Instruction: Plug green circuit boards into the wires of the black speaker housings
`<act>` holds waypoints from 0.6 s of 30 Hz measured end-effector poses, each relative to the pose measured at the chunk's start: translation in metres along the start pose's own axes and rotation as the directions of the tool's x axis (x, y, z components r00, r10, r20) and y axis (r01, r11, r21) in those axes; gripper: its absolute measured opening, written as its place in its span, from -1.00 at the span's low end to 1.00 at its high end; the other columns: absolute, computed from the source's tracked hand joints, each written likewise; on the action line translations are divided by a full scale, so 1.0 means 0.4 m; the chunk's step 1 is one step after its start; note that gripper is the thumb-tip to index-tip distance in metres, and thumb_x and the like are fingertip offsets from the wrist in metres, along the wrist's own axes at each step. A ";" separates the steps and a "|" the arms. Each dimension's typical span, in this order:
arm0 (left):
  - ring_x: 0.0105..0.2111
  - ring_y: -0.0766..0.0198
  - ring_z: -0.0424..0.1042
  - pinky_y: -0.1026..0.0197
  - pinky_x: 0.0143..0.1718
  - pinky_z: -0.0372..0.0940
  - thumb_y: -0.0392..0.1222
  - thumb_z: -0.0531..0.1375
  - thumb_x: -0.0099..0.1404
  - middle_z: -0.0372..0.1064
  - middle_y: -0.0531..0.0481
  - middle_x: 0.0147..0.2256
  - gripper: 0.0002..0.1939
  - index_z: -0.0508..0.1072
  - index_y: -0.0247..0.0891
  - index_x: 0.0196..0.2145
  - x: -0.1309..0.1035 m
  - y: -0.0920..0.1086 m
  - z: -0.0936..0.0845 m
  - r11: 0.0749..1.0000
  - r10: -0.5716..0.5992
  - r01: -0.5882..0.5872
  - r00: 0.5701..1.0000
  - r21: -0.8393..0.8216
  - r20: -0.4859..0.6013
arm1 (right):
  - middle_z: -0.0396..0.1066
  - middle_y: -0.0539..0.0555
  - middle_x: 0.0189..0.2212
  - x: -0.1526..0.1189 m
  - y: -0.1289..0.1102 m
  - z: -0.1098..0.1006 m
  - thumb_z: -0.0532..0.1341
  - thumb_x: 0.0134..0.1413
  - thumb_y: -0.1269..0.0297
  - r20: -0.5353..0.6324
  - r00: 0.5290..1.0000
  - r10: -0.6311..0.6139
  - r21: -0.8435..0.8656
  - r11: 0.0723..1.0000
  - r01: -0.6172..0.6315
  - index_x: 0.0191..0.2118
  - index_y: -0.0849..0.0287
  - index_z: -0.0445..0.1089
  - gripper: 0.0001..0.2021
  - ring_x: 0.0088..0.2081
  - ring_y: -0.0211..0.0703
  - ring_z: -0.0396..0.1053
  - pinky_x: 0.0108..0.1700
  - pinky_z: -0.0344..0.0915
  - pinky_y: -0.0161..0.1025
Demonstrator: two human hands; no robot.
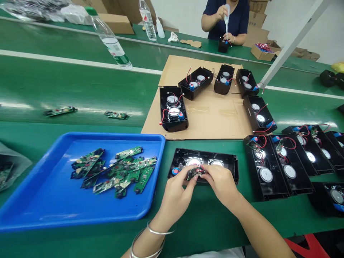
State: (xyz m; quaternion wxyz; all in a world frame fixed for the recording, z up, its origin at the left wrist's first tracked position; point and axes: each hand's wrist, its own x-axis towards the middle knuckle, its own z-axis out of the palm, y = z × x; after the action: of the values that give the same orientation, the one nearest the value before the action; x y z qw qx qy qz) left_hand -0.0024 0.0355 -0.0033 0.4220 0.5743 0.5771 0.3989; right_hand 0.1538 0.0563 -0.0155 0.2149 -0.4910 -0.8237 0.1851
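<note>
Just above an open black speaker box [231, 166], my left hand [176, 195] grips a small green circuit board [191, 174] between thumb and fingers. My right hand [222, 182] is closed at the board's right end, pinching a thin red wire [201, 167]; its plug is mostly hidden by the fingertips. Two round speakers [194, 162] and a blue-wrapped part [176, 171] sit inside the box, which lies lengthwise on the green table. Both hands partly cover its near side.
On the left stands a blue tray [67, 211] with several circuit boards. Cardboard [212, 125] behind bears several speaker boxes; more line the right. Two loose boards [116, 115] lie beyond the tray. Across the bench a co-worker [225, 21] holds a squeeze bottle [227, 16] over a box.
</note>
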 end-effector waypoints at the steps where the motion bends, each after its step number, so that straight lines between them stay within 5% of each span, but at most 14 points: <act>1: -0.33 0.16 0.53 0.21 -0.36 0.49 -0.18 0.09 0.21 0.55 -0.04 -0.27 -0.77 0.46 -0.21 -0.21 -0.001 -0.001 0.002 1.000 0.001 -0.001 1.000 0.003 -0.003 | 0.50 0.07 -0.35 0.003 0.000 0.000 0.18 0.16 0.40 0.006 1.000 -0.002 0.002 1.000 0.002 -0.16 0.16 0.41 -0.86 -0.35 -0.16 0.45 -0.32 0.33 -0.29; 8: -0.35 0.14 0.55 0.18 -0.38 0.50 -0.16 0.12 0.17 0.55 -0.05 -0.28 -0.76 0.46 -0.21 -0.21 -0.001 -0.006 0.002 0.999 -0.021 0.022 1.000 -0.041 0.007 | 0.50 0.06 -0.35 0.007 -0.007 0.000 0.24 0.09 0.44 0.034 0.998 0.046 0.074 0.996 -0.049 -0.18 0.17 0.43 -0.85 -0.32 -0.15 0.46 -0.26 0.37 -0.26; 11: -0.38 0.12 0.56 0.14 -0.35 0.50 -0.11 0.16 0.15 0.55 -0.05 -0.27 -0.75 0.44 -0.21 -0.21 -0.005 -0.007 0.000 0.993 -0.078 0.079 0.997 -0.088 0.011 | 0.47 0.08 -0.25 -0.017 0.004 -0.036 0.26 0.05 0.43 -0.041 0.997 0.065 0.124 0.990 -0.060 -0.07 0.14 0.39 -0.72 -0.23 -0.15 0.44 -0.19 0.40 -0.23; 14: -0.35 0.07 0.57 0.12 -0.33 0.50 -0.02 0.19 0.13 0.55 -0.10 -0.24 -0.70 0.43 -0.23 -0.23 -0.010 -0.014 0.001 0.986 -0.127 0.122 0.991 -0.116 -0.032 | 0.29 0.23 0.05 -0.040 0.025 -0.085 0.39 -0.13 0.30 -0.105 0.993 0.059 0.062 0.997 -0.053 0.07 0.17 0.28 -0.42 0.07 0.01 0.27 0.06 0.29 -0.03; 18: -0.36 0.00 0.57 0.08 -0.29 0.48 0.09 0.25 0.03 0.57 -0.15 -0.28 -0.59 0.42 -0.24 -0.25 -0.015 -0.031 0.004 0.989 -0.143 0.139 0.987 -0.059 -0.072 | -0.16 0.50 0.26 -0.028 0.029 -0.112 0.48 -0.42 0.04 0.146 0.989 -0.008 -0.138 0.990 0.029 0.25 0.34 0.00 0.09 0.28 0.32 -0.20 0.20 -0.12 0.31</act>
State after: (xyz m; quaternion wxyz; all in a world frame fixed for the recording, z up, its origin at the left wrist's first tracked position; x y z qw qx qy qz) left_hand -0.0051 0.0292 -0.0152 0.4422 0.5049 0.6210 0.4048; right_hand 0.1909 0.0558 0.0142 0.1212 -0.4824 -0.8526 0.1601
